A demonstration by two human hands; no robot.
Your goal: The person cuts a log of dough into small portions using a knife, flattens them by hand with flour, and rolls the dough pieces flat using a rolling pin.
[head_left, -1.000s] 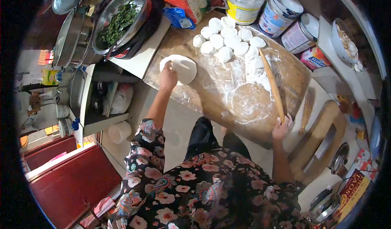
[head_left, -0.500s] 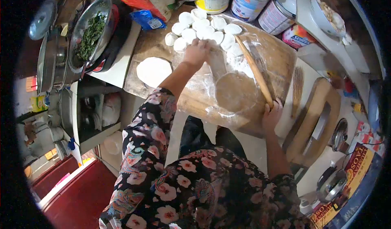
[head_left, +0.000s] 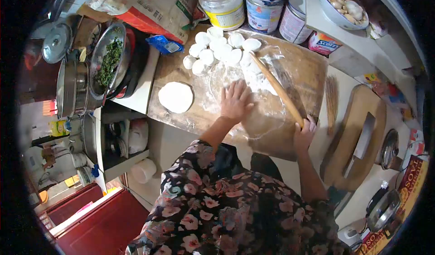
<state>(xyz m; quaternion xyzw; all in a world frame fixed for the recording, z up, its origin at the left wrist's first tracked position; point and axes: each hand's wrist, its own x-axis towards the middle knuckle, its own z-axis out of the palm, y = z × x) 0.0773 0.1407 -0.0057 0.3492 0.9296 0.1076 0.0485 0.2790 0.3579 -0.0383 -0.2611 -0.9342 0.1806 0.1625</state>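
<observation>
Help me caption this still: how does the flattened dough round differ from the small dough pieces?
The dough round is one wide sheet; the dough pieces are many, each smaller. The dough round lies alone near the left edge of the wooden board, while the dough pieces cluster toward its back. Both look whitish.

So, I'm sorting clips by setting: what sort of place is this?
Probably a home kitchen, judging by the floured board, the rolling pin and the chopped greens.
</observation>
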